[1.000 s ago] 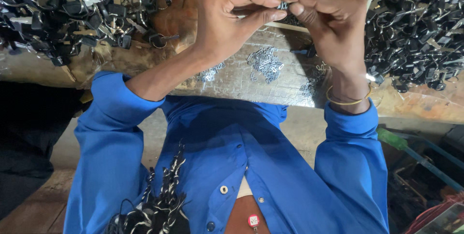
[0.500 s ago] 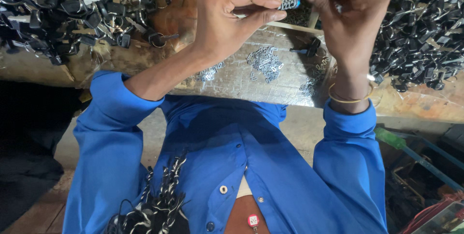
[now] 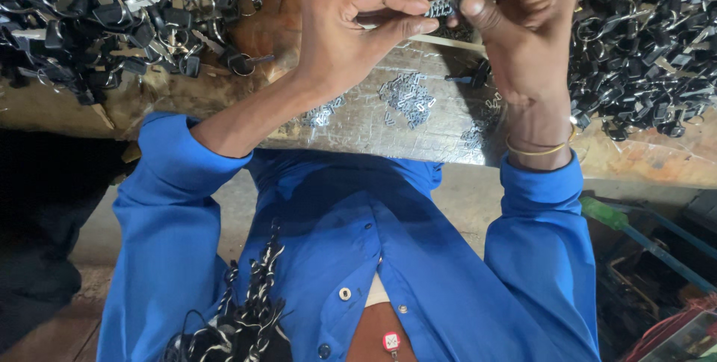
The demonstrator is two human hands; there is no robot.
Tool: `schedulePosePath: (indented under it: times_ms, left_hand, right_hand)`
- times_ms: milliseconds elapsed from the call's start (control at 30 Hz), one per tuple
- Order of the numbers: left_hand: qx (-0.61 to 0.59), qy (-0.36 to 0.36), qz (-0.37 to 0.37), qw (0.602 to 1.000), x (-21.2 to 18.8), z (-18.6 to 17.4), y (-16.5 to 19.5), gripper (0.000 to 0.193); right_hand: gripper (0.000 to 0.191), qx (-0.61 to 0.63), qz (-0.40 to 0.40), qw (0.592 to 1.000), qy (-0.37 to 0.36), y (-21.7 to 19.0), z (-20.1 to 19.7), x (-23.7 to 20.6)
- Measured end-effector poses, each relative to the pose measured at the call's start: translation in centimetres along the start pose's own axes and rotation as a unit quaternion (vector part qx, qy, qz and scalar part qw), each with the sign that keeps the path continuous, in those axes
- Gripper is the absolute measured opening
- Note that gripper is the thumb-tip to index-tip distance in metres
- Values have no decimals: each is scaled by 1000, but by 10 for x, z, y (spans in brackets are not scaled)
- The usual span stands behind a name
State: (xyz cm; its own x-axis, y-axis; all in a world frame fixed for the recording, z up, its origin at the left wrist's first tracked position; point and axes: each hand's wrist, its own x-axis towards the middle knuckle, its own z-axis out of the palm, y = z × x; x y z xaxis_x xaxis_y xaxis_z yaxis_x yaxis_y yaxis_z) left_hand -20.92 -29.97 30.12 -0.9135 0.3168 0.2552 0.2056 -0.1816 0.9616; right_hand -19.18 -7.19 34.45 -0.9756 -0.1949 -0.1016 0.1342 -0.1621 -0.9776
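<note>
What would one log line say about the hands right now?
left hand: pinches small metal piece | right hand: pinches same piece | below: foil-covered board

Two hands (image 3: 358,26), one small metal piece (image 3: 441,8), two heaps of black keyrings (image 3: 97,26)

Small silvery metal piece (image 3: 441,7), level, pinched at both ends, above the foil-covered bench

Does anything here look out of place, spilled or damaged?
Nothing looks damaged. Both hands, left hand and right hand, pinch a small metal piece. Small silvery parts lie scattered loose on the foil-covered board, and dark key rings are piled untidily on both sides.
</note>
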Motion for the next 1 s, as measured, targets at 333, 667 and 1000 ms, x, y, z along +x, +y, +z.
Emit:
schedulePosePath:
  times_ms: [333, 667, 1000]
  left_hand:
    - [23, -10, 33, 999, 0, -4, -1, 14]
    - [9, 12, 6, 1000, 3, -4, 1, 14]
    - [25, 17, 15, 999, 1, -3, -1, 14]
  right_hand:
    - [10, -77, -10, 997, -6, 5, 6, 1]
    - [5, -103, -37, 994, 13, 10, 12, 3]
    - [7, -461, -165, 870, -63, -37, 32, 5]
